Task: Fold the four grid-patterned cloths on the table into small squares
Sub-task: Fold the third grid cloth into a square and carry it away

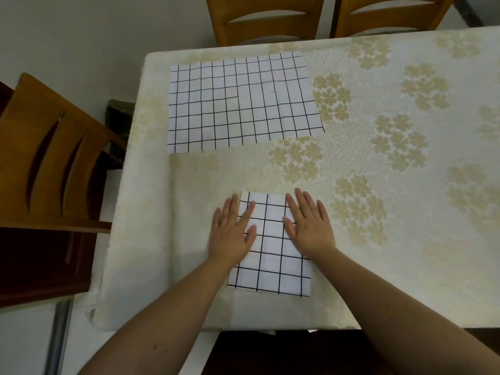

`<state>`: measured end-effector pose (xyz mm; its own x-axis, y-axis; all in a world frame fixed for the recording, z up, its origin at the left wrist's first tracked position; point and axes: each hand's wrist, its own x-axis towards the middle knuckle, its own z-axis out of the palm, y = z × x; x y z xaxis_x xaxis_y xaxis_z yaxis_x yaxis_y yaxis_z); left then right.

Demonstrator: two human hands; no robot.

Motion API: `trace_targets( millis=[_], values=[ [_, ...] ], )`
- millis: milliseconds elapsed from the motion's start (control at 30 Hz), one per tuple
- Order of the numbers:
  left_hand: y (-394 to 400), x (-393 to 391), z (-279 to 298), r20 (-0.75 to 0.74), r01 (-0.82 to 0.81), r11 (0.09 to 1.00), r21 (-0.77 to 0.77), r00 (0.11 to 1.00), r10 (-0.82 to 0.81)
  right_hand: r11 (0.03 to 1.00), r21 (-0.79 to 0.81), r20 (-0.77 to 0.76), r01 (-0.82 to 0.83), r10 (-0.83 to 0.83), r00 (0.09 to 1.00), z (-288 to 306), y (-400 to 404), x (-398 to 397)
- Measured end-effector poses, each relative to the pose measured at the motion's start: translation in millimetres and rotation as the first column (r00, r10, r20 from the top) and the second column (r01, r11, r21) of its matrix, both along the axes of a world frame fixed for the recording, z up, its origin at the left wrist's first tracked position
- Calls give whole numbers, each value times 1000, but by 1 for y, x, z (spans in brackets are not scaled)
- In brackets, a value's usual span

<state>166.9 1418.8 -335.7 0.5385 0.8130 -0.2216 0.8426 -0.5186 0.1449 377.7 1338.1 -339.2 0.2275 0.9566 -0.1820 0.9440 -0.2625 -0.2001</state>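
Both hands, left hand (233,234) and right hand (308,226), press flat and open on a thin, limp folded cloth (270,255), best pinched at its corners.

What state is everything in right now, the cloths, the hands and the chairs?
Folded cloth: folded small, flat near the table's front edge, under both hands.
Large cloth: lies flat, far side.
Left hand: flat, fingers straight, pressing the folded cloth's left edge.
Right hand: flat, pressing its right edge.
Chairs: unoccupied, at the table.
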Motion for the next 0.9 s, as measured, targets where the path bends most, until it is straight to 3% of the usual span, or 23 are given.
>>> trace_targets(
  millis=[133, 233, 333, 400, 500, 600, 733, 900],
  values=[
    [2, 1, 3, 68, -86, 996, -34, 994, 88, 991, 12, -51, 136, -135, 990, 5, -5, 11],
    [5, 5, 6, 208, -180, 980, -88, 959, 195, 962, 96, -163, 254, -236, 958, 13, -19, 9],
    [3, -1, 14, 447, -322, 942, -97, 831, 330, 920, 187, -255, 345, -293, 921, 21, -39, 2],
    [-1, -10, 24, 493, -418, 889, -188, 743, 454, 902, 230, -227, 365, -315, 922, 24, -54, -3],
    [-12, -21, 34, 367, -515, 774, -368, 685, 630, 885, 244, -192, 396, -356, 915, 25, -74, -12],
    [-22, -28, 38, 297, -508, 752, -420, 706, 643, 862, 198, -280, 466, -406, 870, 27, -85, -23],
    [-28, -28, 31, 213, -502, 741, -447, 745, 633, 886, 20, -376, 464, -423, 824, 36, -89, -32],
    [-33, -19, 28, 106, -530, 711, -462, 763, 638, 792, -223, -500, 568, -594, 631, 50, -82, -35]
  ],
)
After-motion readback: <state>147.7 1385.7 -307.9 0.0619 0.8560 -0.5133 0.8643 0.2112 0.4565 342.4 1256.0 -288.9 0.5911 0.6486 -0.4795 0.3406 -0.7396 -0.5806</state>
